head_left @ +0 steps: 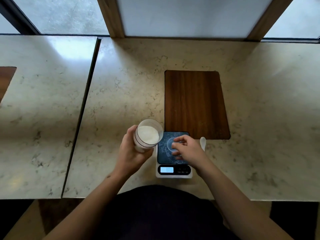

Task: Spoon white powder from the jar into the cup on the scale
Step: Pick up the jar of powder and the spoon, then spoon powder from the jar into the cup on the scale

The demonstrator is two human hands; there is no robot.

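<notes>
My left hand (131, 153) grips a clear jar (148, 134) of white powder, tilted so its open mouth leans toward the scale. A small clear cup (170, 144) stands on the dark platform of the scale (174, 174), whose display is lit. My right hand (187, 149) rests over the cup, fingers pinching its rim. A white spoon (203, 142) lies on the counter just right of the scale, partly hidden behind my right hand. Specks of powder dot the platform.
A dark wooden board (195, 104) lies on the marble counter (121, 92) right behind the scale. A seam (83, 108) separates this counter from another slab on the left. Windows run along the far edge.
</notes>
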